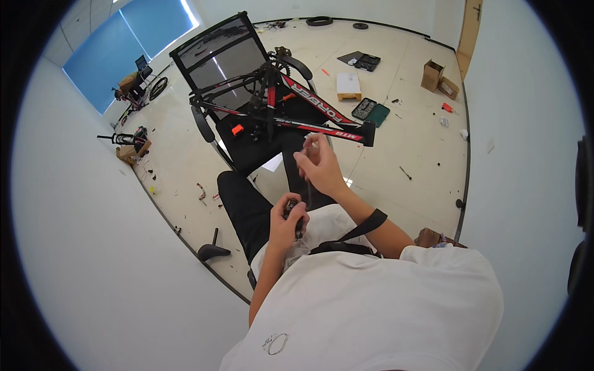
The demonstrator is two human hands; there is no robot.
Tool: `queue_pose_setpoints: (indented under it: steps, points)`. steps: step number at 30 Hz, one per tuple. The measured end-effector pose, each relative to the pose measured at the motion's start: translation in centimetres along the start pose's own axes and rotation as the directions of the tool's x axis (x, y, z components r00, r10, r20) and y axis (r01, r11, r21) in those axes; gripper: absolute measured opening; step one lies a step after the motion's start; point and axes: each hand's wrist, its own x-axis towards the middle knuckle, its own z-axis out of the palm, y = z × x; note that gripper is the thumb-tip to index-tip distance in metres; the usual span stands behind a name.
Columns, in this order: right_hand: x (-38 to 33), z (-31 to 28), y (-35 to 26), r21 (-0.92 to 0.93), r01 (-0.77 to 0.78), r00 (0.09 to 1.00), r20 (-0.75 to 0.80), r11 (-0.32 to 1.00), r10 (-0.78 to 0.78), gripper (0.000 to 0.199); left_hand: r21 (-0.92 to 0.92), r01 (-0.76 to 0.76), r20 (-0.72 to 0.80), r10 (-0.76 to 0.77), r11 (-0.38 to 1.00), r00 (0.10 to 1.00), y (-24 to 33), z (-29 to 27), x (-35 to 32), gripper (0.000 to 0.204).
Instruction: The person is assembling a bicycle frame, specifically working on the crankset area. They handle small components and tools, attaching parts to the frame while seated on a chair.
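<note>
Across the black chair [247, 156]: a red and black bike frame [320, 105]. On its seat, a small orange thing [237, 130]. On the pale, shiny floor [427, 188]: an open green tool case [378, 115], a low white-topped box [348, 83], two brown boxes [432, 76], two black tires [319, 24], a black bike seat [213, 252] and lots of little bits [405, 173].

Wears a loose white shirt [383, 303], creased, spreading below the left fingers [279, 205] and the right fingers [322, 145]. Has a short sleeve [427, 255] well below and to the right of the right fingers, with the forearm bare between. Carries a thin-lined dark oval mark [276, 344] on the shirt, far below the left fingers. Shows a flat black strap [365, 226] below the right fingers, plus plain black trousers [238, 204] just beyond the left ones.
</note>
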Motion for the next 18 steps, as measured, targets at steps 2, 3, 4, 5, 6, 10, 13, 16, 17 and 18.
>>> queue_pose_setpoints:
  steps: [2,3,4,5,6,10,13,16,17,18]
  points:
    - [0.2,-1.0,-1.7,-0.441,0.28,0.959,0.165,0.853,-0.229,0.016,-0.114,0.043,-0.017,-0.045,0.993,0.999,0.2,-0.4,0.1,0.015]
    - [0.5,-1.0,-2.4,-0.549,0.504,0.863,0.287,0.666,-0.416,0.021,-0.186,0.068,-0.015,-0.072,0.98,0.997,0.3,-0.8,0.1,0.016]
    - [0.6,-1.1,-2.6,-0.605,0.68,0.717,0.429,0.415,-0.55,0.026,-0.258,0.092,-0.01,-0.098,0.962,0.995,0.4,-1.2,0.1,0.017]
    - [0.5,-1.3,-2.2,-0.562,0.709,0.705,0.552,0.427,-0.444,0.035,-0.306,0.086,0.008,-0.088,0.948,0.996,0.5,-1.3,0.1,0.019]
    - [0.3,-1.3,-2.0,-0.534,0.724,0.689,0.583,0.436,-0.429,0.036,-0.418,0.096,0.021,-0.096,0.903,0.995,0.9,-1.5,-0.2,0.02]
    - [-0.3,-0.7,-2.5,-0.457,0.76,0.64,0.649,0.462,-0.412,0.047,-0.557,0.056,0.092,-0.006,0.828,0.996,1.2,-2.4,-0.4,0.021]
    - [-0.1,-0.8,-1.4,-0.444,0.753,0.644,0.651,0.486,-0.402,0.049,-0.605,0.066,0.135,0.021,0.794,0.991,1.1,-2.0,-0.3,0.026]
    - [0.1,-1.1,-0.6,-0.452,0.756,0.641,0.661,0.474,-0.391,0.049,-0.545,0.064,0.139,0.015,0.836,0.99,1.2,-1.9,-0.4,0.027]
    - [0.0,-1.1,-0.4,-0.473,0.762,0.641,0.648,0.443,-0.411,0.049,-0.55,0.095,0.14,-0.021,0.83,0.99,1.2,-2.0,-0.4,0.028]
    - [0.0,-1.1,-0.3,-0.493,0.766,0.641,0.635,0.412,-0.431,0.05,-0.558,0.107,0.141,-0.033,0.823,0.99,1.2,-1.9,-0.3,0.028]
